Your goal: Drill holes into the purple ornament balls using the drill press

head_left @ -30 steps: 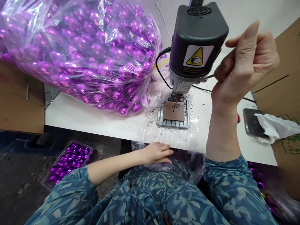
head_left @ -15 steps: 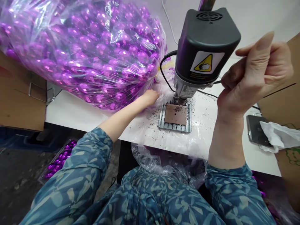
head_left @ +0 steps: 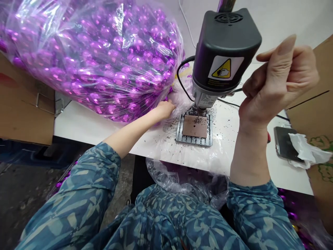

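Note:
A small bench drill (head_left: 225,48) with a dark motor cover stands on the white table (head_left: 83,125). Under its bit lies a brown pad on a slotted metal base (head_left: 194,128), strewn with dark chips. My right hand (head_left: 275,80) is raised beside the drill, fingers wrapped round its thin metal lever. My left hand (head_left: 163,108) reaches into the mouth of a big clear bag of shiny purple balls (head_left: 99,55); its fingertips are hidden in the plastic.
A phone (head_left: 284,146) with a crumpled white tissue (head_left: 307,151) lies at the right. Cardboard boxes stand at the left (head_left: 23,114) and right (head_left: 317,114). A clear plastic bag (head_left: 182,177) hangs open over my lap. Purple balls lie on the floor at lower right (head_left: 288,208).
My left hand rose from the lap bag at the table edge and reached to the mouth of the purple-ball bag. The right hand stayed on the lever.

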Demonstrator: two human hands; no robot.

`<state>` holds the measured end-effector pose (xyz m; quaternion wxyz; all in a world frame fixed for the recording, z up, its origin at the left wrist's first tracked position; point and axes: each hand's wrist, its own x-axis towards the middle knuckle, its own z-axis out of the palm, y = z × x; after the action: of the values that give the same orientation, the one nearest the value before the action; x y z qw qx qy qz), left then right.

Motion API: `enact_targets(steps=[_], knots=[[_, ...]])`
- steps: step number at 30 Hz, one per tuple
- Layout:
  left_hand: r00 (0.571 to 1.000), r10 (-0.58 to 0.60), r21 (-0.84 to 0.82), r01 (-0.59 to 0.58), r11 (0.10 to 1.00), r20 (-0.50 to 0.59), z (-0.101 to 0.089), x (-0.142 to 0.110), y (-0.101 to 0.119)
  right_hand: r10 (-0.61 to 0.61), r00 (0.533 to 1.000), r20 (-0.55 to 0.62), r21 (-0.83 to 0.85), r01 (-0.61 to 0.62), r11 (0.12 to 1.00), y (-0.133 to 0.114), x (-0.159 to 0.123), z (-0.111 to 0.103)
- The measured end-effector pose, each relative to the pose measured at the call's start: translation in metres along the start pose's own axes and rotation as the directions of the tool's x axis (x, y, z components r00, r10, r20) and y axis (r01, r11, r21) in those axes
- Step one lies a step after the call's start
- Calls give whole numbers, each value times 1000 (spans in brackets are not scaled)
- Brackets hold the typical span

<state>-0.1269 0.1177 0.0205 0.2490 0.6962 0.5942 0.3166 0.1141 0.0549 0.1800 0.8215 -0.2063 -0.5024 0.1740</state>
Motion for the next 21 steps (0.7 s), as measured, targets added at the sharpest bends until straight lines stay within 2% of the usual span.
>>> enact_targets(steps=[2,4,6,9,11,13,18,21], knots=[[1000,-13,-70,11,997,-20,-13,-7,11,15,1000,-3,-18,-15,1000,-1,-1,0],[998,-26,-300,6,954,-65,-24,-19,24,16,1000,-18,-33,-17,999,-1,-1,1],[995,-80,-575,34,817,-55,-28,-33,35,21,999,-33,-48,-22,999,-1,-1,1],[985,-145,-814,156,560,89,-23,-57,44,31,999,-38,-63,-33,997,0,-1,1],[970,-142,-864,240,444,197,-15,-71,46,8,999,-37,-49,-10,999,1,-1,1],[953,-137,-873,304,382,272,-5,-81,47,-17,999,-30,-53,15,998,3,-1,1],[912,-137,-849,409,334,385,13,-96,47,-28,999,-34,-117,24,993,5,-1,1],[918,-127,-869,396,296,375,19,-100,48,-33,999,-25,-108,30,994,5,-2,1]])
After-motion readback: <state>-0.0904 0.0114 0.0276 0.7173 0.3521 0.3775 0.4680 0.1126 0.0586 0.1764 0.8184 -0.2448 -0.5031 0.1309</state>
